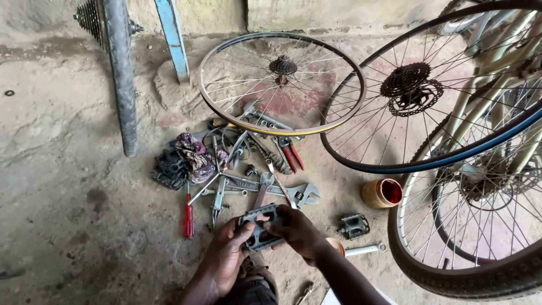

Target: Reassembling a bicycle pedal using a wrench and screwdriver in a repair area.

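Black bicycle pedal point(261, 227), a cage-type frame with open slots, held near the viewer above the concrete floor point(68, 186). Left hand point(226, 257) curls around its left end; right hand point(296, 231) grips its right end, fingers closed. Farther off lie an adjustable wrench point(302, 194), a red-handled screwdriver point(188, 217) and a bare wheel rim point(281, 83); a second pedal point(353, 226) rests to the right.
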